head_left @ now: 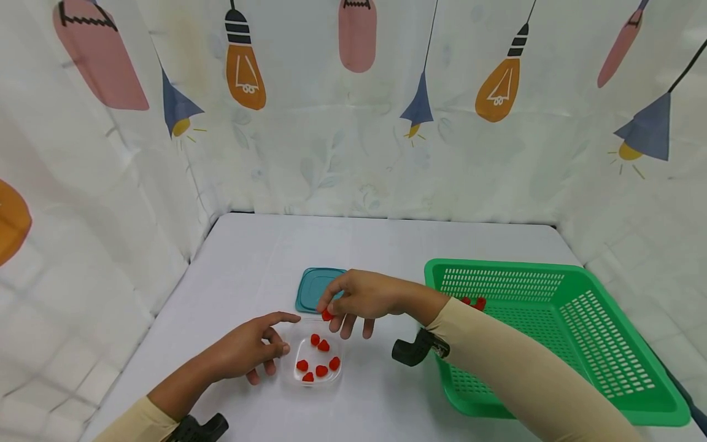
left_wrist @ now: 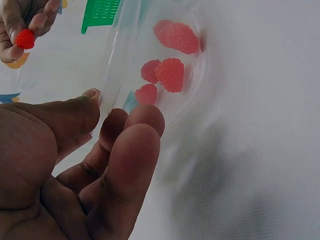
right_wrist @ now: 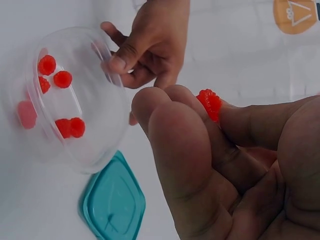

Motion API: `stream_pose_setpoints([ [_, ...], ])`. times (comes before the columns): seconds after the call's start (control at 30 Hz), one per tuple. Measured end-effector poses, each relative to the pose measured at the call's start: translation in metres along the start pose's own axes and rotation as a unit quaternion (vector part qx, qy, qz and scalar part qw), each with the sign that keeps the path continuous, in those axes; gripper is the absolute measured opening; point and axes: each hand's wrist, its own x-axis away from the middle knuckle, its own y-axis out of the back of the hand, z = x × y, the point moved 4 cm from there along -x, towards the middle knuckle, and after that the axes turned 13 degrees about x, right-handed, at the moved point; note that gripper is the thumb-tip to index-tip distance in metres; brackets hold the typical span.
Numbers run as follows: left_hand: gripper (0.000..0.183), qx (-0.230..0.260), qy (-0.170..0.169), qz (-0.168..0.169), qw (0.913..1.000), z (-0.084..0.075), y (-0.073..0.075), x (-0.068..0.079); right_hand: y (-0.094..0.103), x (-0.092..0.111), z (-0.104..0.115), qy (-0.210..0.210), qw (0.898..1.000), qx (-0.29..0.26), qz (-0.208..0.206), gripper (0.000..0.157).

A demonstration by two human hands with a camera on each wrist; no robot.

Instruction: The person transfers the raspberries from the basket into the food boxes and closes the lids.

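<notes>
A clear plastic container (head_left: 291, 368) stands on the table with several red raspberries (head_left: 321, 371) inside. My left hand (head_left: 251, 348) is at its left side, the extended index finger touching the rim near the far corner and the thumb close to the wall. Above the far edge of the container, my right hand (head_left: 361, 301) pinches one raspberry (right_wrist: 210, 104) between thumb and fingers. That same raspberry shows in the left wrist view, off to the upper left. Behind the container lies a teal lid (head_left: 316, 286), partly covered by the right hand.
A green perforated basket (head_left: 558, 270) occupies the right of the table. More red raspberries (head_left: 479, 304) lie in its left part, partly hidden by the right forearm, which reaches across the basket. A printed curtain (head_left: 353, 153) encloses the white table (head_left: 265, 245) at the back and sides.
</notes>
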Motion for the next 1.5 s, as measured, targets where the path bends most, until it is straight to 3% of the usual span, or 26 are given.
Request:
stream_pose_setpoints([
  [0.37, 0.055, 0.005, -0.001, 0.003, 1.0000, 0.002, 0.001, 0.000, -0.013, -0.010, 0.003, 0.001, 1.000, 0.007, 0.019, 0.019],
  [0.63, 0.054, -0.005, 0.005, -0.006, 1.0000, 0.002, 0.001, -0.001, -0.004, -0.005, -0.008, -0.015, 1.000, 0.027, 0.000, 0.018],
  [0.93, 0.054, -0.014, 0.020, -0.020, 0.9995, 0.002, 0.000, 0.001, 0.019, 0.015, -0.035, -0.050, 0.998, 0.012, -0.038, 0.018],
  [1.5, 0.053, -0.014, 0.019, -0.023, 0.9994, 0.003, 0.000, 0.000, 0.063, 0.068, -0.082, -0.064, 0.992, -0.029, -0.106, 0.023],
])
